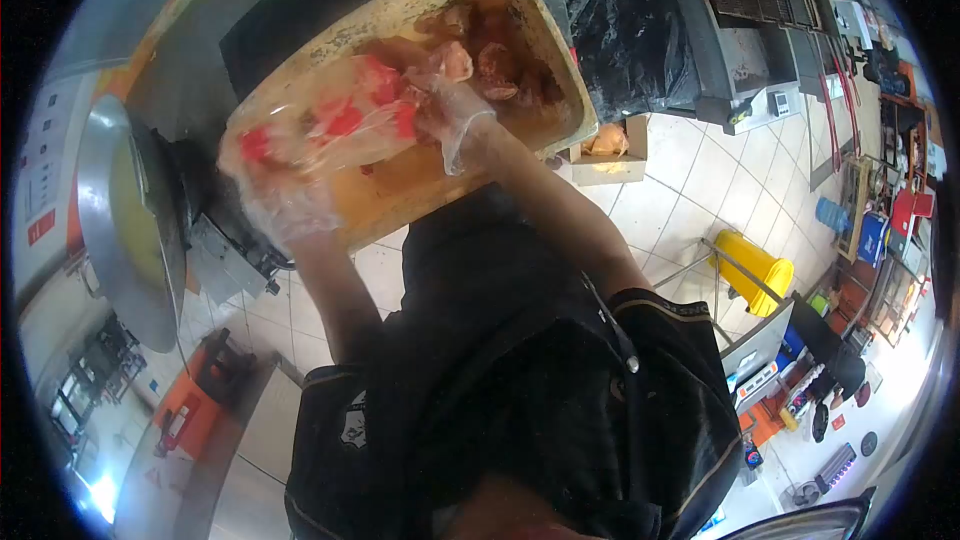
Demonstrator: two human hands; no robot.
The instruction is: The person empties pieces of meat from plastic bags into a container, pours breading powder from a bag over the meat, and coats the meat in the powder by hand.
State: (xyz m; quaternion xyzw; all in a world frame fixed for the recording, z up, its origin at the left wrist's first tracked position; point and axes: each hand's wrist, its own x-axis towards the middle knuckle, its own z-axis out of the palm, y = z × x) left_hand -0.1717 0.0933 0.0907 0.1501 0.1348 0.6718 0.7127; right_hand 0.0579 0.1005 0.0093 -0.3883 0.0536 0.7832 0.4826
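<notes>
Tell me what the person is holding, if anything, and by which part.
The left hand holds a clear, red-patched plastic bag by its left end; whether the right hand grips anything cannot be told.

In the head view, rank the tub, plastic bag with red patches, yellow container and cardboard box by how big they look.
1. Tub
2. Plastic bag with red patches
3. Yellow container and cardboard box: they look too alike to rank.

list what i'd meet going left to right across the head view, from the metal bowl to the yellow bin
Metal bowl, left hand, right hand, cardboard box, yellow bin.
</notes>
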